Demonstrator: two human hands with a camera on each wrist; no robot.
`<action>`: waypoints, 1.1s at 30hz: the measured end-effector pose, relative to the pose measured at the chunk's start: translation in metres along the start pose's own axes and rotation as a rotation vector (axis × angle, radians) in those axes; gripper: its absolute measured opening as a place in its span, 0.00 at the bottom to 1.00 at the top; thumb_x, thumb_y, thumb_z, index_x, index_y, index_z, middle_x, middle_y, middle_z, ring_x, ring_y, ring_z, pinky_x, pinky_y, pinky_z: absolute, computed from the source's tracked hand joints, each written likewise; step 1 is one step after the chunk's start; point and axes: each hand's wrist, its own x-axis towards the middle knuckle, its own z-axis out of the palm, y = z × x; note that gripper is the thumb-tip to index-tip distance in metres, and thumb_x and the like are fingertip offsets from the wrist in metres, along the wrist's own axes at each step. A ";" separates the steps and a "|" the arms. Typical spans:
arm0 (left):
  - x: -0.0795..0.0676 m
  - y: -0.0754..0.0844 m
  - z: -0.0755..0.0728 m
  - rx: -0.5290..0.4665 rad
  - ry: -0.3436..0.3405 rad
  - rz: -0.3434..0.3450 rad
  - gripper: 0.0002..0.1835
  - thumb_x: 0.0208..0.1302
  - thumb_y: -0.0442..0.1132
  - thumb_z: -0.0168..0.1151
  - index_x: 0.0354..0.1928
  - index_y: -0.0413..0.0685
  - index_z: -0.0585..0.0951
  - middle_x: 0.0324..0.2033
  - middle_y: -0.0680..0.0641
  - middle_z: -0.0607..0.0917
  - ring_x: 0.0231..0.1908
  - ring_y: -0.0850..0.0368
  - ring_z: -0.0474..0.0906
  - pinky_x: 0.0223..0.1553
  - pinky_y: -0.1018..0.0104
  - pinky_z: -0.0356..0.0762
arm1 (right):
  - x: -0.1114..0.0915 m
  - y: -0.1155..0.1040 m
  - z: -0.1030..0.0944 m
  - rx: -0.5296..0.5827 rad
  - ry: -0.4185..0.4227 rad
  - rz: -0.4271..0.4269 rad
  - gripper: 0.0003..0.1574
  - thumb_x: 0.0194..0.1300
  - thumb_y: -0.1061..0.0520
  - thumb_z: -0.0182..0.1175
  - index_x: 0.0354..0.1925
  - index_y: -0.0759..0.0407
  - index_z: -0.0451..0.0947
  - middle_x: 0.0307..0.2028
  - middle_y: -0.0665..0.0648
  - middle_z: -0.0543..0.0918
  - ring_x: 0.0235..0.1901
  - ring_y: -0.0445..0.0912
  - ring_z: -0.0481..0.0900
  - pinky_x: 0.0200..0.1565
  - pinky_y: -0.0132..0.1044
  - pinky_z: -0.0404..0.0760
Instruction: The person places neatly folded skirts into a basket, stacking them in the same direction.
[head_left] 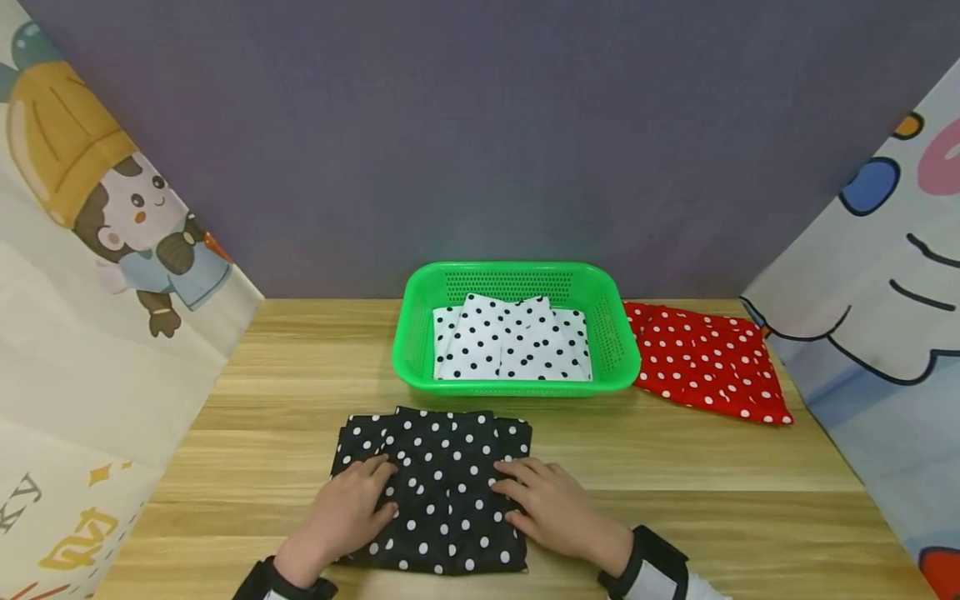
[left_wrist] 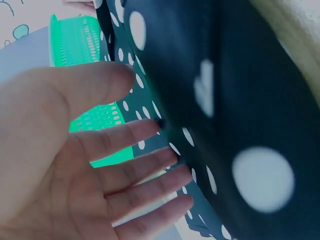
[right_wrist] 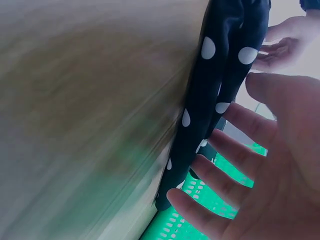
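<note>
I see the black polka-dot cloth (head_left: 435, 492) lying folded on the wooden table (head_left: 712, 492), close to the near edge and straight in front of the person. Both hands lie on top of it. The left hand (head_left: 348, 508) rests on its left half, fingers straight and loosely spread, pointing up and inward toward the middle of the cloth. The right hand (head_left: 551, 504) rests on its right half the same way, flat, fingers spread, the tips reaching in from the right edge. Neither hand grips the fabric; from the head view they simply press down on it. In the left wrist view I see the left hand's fingers (left_wrist: 130, 172) extended with the tips against the dotted cloth (left_wrist: 225, 125). The right wrist view shows the right hand's fingers (right_wrist: 230, 165) spread beside the folded edge of the cloth (right_wrist: 220, 85), though the table there is blurred.

Just behind the cloth, a little apart from it, stands a green plastic basket (head_left: 420, 333) holding a folded white polka-dot cloth (head_left: 513, 342). To the right of the basket, touching or nearly touching its side, lies a red polka-dot cloth (head_left: 708, 362) on the table.
</note>
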 end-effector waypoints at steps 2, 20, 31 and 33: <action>0.000 0.001 0.000 -0.017 -0.020 0.009 0.25 0.49 0.46 0.68 0.48 0.41 0.79 0.53 0.37 0.76 0.50 0.41 0.75 0.49 0.46 0.74 | -0.003 0.002 0.000 0.012 -0.004 0.021 0.23 0.64 0.45 0.54 0.56 0.47 0.73 0.61 0.51 0.68 0.59 0.48 0.67 0.52 0.50 0.73; 0.002 0.023 0.013 -0.088 -0.025 0.161 0.24 0.51 0.46 0.66 0.50 0.41 0.78 0.54 0.38 0.74 0.53 0.42 0.73 0.49 0.47 0.75 | -0.029 0.016 -0.002 0.015 0.074 0.201 0.24 0.61 0.45 0.58 0.53 0.52 0.75 0.58 0.52 0.72 0.57 0.50 0.68 0.50 0.50 0.74; 0.011 0.042 0.016 -0.091 -0.060 0.191 0.25 0.53 0.47 0.64 0.52 0.43 0.77 0.56 0.39 0.73 0.56 0.44 0.71 0.50 0.48 0.74 | -0.042 0.031 -0.001 -0.011 0.137 0.292 0.23 0.56 0.46 0.63 0.49 0.52 0.77 0.55 0.53 0.73 0.54 0.50 0.72 0.47 0.50 0.76; 0.013 0.046 0.017 -0.090 -0.054 0.199 0.24 0.53 0.46 0.64 0.52 0.44 0.77 0.56 0.39 0.73 0.55 0.44 0.71 0.50 0.48 0.74 | -0.044 0.033 -0.002 -0.006 0.136 0.312 0.24 0.56 0.46 0.63 0.50 0.52 0.77 0.55 0.53 0.74 0.54 0.50 0.72 0.47 0.51 0.76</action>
